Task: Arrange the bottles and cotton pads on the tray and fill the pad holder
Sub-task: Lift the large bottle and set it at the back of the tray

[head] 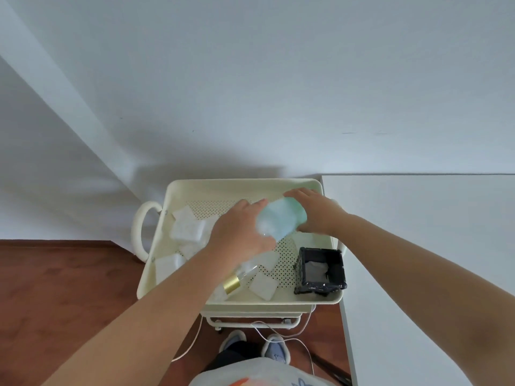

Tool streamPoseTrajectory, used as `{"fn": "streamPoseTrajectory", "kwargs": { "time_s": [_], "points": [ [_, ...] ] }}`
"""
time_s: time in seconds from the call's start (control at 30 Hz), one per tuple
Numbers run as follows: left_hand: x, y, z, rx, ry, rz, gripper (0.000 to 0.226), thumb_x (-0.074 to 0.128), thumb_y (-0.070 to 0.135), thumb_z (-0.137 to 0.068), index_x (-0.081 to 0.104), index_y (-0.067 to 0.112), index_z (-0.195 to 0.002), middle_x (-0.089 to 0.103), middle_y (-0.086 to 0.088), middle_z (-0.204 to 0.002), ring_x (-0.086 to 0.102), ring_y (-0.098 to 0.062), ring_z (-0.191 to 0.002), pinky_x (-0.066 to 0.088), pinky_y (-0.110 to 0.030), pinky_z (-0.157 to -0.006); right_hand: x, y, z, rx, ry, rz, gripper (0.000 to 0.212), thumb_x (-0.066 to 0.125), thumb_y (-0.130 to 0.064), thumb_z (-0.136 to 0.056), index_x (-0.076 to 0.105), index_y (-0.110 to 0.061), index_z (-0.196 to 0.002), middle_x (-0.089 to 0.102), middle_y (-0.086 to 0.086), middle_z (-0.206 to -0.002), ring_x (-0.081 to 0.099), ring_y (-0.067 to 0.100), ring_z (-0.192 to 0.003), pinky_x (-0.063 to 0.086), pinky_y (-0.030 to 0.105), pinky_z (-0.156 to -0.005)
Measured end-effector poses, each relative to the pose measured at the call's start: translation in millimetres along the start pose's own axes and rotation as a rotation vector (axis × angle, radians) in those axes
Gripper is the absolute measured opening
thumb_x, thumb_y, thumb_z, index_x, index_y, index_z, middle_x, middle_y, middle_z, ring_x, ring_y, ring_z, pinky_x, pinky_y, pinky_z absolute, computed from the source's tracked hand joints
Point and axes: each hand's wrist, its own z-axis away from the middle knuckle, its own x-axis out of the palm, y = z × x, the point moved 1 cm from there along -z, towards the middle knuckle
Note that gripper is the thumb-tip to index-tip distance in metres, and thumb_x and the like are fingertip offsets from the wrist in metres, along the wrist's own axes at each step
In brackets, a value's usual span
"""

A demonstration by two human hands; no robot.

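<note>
Both hands over the cream perforated tray [195, 190], top shelf of a small cart standing against a white wall.

Pale green bottle [281, 220] is held between the two hands, lifted above the tray's middle and tilted, blurred by motion. Right hand [317, 215] wraps the far, upper end; left hand [239, 232] closes around the nearer, lower end. Both grips are closed on the bottle, fingers curled around its body. Cannot tell which end carries the cap.

A clear bottle with a gold collar [237, 280] lies on its side near the tray's front edge, partly under the left forearm. Square white cotton pads [185, 227] are scattered loose across the tray's left side, with one more pad [263, 285] near the front. Black pad holder [320, 270] stands in the front right corner, with something pale at its bottom; mostly unfilled.

Handling judgement: the green bottle looks like smooth plastic, probably light to moderate in weight and slippery if gripped loosely; take it round the body mid-height, not the cap. The clear bottle may be glass, so lift it at the body and set it upright gently. Pads are soft, feather-light, best pinched in a small stack by the edges.
</note>
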Motion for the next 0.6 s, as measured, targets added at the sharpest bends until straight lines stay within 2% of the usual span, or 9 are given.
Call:
{"fn": "streamPoseTrajectory", "kwargs": {
  "time_s": [0.07, 0.13, 0.27, 0.47, 0.6],
  "points": [
    [-8.6, 7.2, -9.0, 0.006, 0.034, 0.056, 0.084, 0.071, 0.047, -0.063, 0.044, 0.036, -0.142, 0.048, 0.008, -0.103, 0.054, -0.017, -0.094, 0.041, -0.027, -0.075, 0.4, -1.0, 3.0, 0.012, 0.028, -0.122, 0.09, 0.08, -0.031, -0.063, 0.032, -0.038, -0.139, 0.04, -0.01, -0.142, 0.038, 0.017, -0.129, 0.048, 0.044, -0.091],
    [-13.2, 13.0, -16.6, 0.024, 0.067, 0.112, 0.081, 0.073, 0.046, -0.062, 0.049, 0.036, -0.139, 0.052, 0.009, -0.104, 0.054, -0.017, -0.097, 0.043, -0.029, -0.079, 1.7, -2.5, 7.9, 0.015, 0.088, -0.25, 0.093, 0.084, -0.032, -0.06, 0.035, -0.035, -0.139, 0.043, -0.006, -0.139, 0.043, 0.017, -0.124, 0.045, 0.036, -0.093],
    [-22.7, 29.3, -43.9, 0.066, 0.125, 0.314, 0.072, 0.079, 0.042, -0.064, 0.058, 0.032, -0.132, 0.064, 0.007, -0.118, 0.06, -0.015, -0.1, 0.049, -0.031, -0.088, -10.0, 1.4, 10.2, 0.085, 0.236, -0.453, 0.091, 0.087, -0.032, -0.058, 0.04, -0.035, -0.135, 0.054, -0.005, -0.127, 0.051, 0.016, -0.111, 0.038, 0.025, -0.084],
    [-16.8, 52.5, -80.3, 0.122, 0.18, 0.466, 0.057, 0.077, 0.042, -0.076, 0.059, 0.027, -0.128, 0.064, 0.007, -0.122, 0.059, -0.015, -0.103, 0.05, -0.036, -0.093, -22.6, 12.4, 1.7, 0.229, 0.302, -0.607, 0.086, 0.087, -0.03, -0.057, 0.042, -0.032, -0.13, 0.06, -0.008, -0.106, 0.057, 0.016, -0.095, 0.045, 0.028, -0.077],
    [-17.5, 62.9, -108.1, 0.144, 0.117, 0.422, 0.056, 0.075, 0.047, -0.077, 0.057, 0.026, -0.126, 0.064, 0.002, -0.119, 0.058, -0.019, -0.108, 0.048, -0.039, -0.094, -25.6, 21.7, -6.2, 0.296, 0.303, -0.704, 0.082, 0.087, -0.027, -0.06, 0.041, -0.032, -0.128, 0.061, -0.004, -0.113, 0.055, 0.016, -0.111, 0.051, 0.039, -0.089]
  ]
}}
